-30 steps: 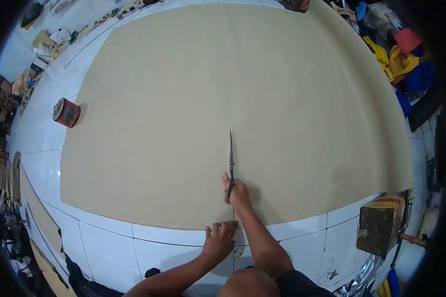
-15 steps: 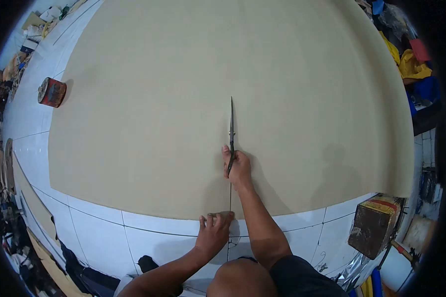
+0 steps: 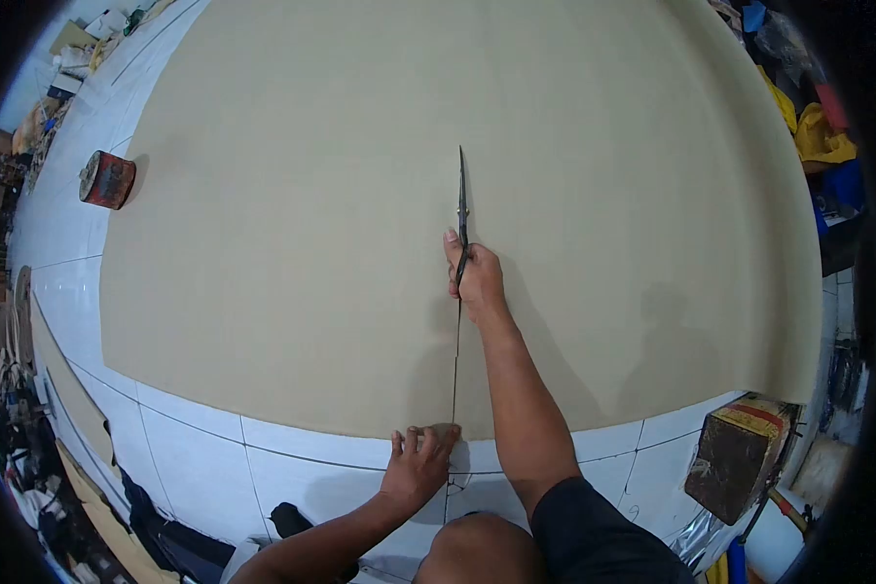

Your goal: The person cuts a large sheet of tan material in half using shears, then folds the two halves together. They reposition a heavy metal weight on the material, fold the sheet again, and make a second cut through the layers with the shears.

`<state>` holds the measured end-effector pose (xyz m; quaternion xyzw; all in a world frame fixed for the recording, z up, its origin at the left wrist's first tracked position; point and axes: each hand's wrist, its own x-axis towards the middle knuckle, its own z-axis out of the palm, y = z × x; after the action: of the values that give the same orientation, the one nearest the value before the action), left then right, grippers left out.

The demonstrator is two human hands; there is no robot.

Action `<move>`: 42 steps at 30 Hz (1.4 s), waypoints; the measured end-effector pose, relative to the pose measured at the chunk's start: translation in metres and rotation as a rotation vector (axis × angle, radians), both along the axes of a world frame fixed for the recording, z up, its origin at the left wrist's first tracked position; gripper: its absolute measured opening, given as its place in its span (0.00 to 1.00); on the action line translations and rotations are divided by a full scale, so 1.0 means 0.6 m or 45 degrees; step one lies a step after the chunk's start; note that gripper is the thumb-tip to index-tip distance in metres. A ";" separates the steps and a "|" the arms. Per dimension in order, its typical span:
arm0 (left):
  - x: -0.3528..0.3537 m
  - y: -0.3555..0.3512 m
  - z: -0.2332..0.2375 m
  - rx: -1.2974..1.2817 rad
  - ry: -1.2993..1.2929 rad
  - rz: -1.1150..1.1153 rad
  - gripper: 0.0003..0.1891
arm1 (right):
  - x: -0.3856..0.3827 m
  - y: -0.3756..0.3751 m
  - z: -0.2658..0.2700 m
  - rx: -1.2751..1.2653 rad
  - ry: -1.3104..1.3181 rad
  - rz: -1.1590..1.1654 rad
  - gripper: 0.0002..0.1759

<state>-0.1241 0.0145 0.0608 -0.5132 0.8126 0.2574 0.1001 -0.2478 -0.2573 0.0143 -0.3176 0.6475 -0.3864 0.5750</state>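
Note:
A large beige sheet [image 3: 311,243] lies over the white tiled floor. My right hand [image 3: 479,277] is wrapped round the handles of black scissors [image 3: 462,190], whose blades point away from me and look nearly closed. Behind them a thin dark cut runs straight through the sheet to its near edge. My left hand [image 3: 420,462] rests at that edge, just left of the cut, with its fingertips on the sheet; whether it pinches the material cannot be made out.
A rusty red tin [image 3: 108,180] stands on the sheet's left edge. At the lower right is a worn brown and yellow box [image 3: 742,457]. The sheet's right side curves up in a roll [image 3: 774,243]. Assorted items line both sides.
My right hand and the scissors have moved forward, away from me, and the cut behind them is longer. My left hand has stayed at the near edge.

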 end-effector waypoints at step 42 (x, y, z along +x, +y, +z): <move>0.000 -0.478 -0.076 -0.594 0.145 0.467 0.45 | 0.005 -0.211 0.020 0.003 0.012 -0.021 0.32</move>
<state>-0.1241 -0.2723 0.0151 -0.6453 0.7479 0.1059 -0.1145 -0.2446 -0.3840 0.0264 -0.3134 0.6533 -0.3888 0.5691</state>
